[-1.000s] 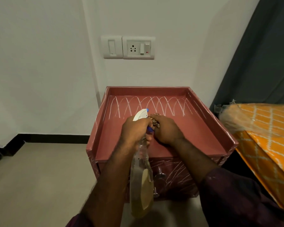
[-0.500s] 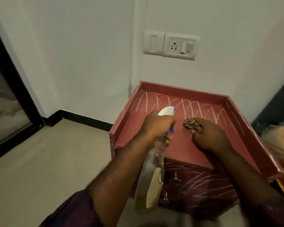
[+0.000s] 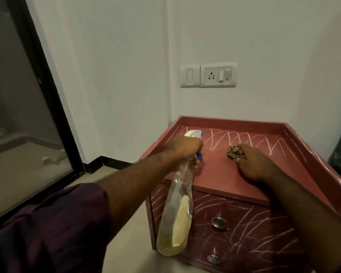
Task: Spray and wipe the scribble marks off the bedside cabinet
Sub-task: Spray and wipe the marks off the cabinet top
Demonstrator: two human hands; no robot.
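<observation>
Bedside cabinet: red, raised rim, right of centre, against white wall.
Scribble marks: white loops along far edge of top; more strokes across drawer fronts.
Spray bottle: clear, yellowish liquid at bottom, hanging at cabinet's near left corner.
Left hand: wrapped round bottle neck, blue trigger showing below fingers.
Right hand: resting on top, fingers closed on crumpled patterned cloth, just near of loops.
Socket plate: on wall above cabinet.
Glass door: far left.

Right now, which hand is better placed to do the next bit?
Left, likely, to spray: the left hand grips the spray bottle, nozzle by the scribble marks. The right hand holds the crumpled cloth beside them.
</observation>
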